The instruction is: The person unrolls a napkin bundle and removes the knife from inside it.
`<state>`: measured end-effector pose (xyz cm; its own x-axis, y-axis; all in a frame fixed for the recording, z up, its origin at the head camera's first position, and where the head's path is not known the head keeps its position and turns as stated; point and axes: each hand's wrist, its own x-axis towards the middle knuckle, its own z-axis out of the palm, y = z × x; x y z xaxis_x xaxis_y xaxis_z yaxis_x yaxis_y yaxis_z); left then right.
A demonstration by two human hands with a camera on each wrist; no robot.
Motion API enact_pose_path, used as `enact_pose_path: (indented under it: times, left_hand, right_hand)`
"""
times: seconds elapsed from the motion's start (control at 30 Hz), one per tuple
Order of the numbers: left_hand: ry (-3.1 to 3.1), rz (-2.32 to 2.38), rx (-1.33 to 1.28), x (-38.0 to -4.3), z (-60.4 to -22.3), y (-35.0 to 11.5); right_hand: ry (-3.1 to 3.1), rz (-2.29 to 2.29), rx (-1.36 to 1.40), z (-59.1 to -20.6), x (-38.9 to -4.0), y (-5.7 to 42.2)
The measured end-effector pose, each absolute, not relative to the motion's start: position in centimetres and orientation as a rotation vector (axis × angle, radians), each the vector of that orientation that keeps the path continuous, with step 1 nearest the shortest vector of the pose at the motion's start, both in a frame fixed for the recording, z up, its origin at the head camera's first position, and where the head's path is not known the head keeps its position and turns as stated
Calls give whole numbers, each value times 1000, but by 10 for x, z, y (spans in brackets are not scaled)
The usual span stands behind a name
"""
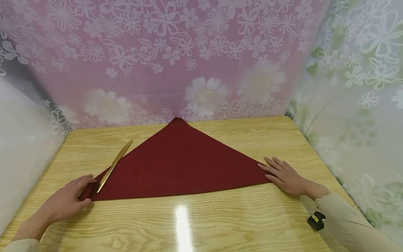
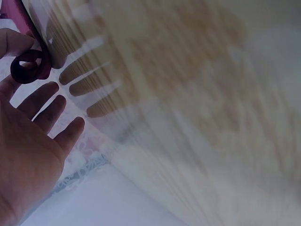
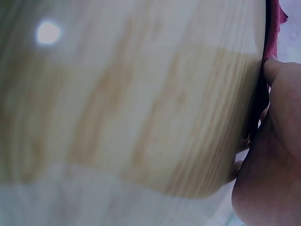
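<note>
A dark red cloth napkin (image 1: 185, 164), folded into a triangle, lies on the wooden table with its peak pointing away. Across its left slope rests a gold table knife (image 1: 114, 164), blade toward the back, handle end near my left fingers. My left hand (image 1: 67, 197) pinches the left corner between thumb and index finger. In the left wrist view that corner curls into a small roll (image 2: 28, 70), and the other fingers are spread. At the opposite corner, my right hand (image 1: 286, 176) rests with straight fingers on the cloth. The right wrist view shows only part of this hand (image 3: 282, 103) beside the cloth edge.
The light wood-grain table (image 1: 220, 224) reaches back to a pink flowered curtain (image 1: 176, 63). Another flowered sheet (image 1: 355, 105) hangs along the right side. A small black device (image 1: 316, 220) with a yellow patch is beside my right sleeve.
</note>
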<state>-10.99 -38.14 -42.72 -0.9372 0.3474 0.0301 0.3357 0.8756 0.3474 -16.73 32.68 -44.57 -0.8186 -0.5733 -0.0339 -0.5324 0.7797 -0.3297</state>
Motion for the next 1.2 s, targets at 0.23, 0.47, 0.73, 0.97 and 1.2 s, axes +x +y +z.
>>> enact_pose_path:
  times: [0.23,0.47,0.73,0.97,1.2]
  left_hand:
    - [3029,605,573,-112,-431,-392]
    - [3095,616,638,-110,-434,-401]
    - [3114,657,616,-105,-440,-417]
    - [3115,714,567,-103,-444,-424]
    - [3067,737,430,-102,-442,-420]
  right_hand:
    - [2834,-475,-889,-444,-166,325]
    - [2834,-483,-883,-445,-167,325]
    - [2833,-483,-888,-446,-167,326]
    - [2829,-490,-876,-445,-167,327]
    - [2833,-490,-878,-446,-167,327]
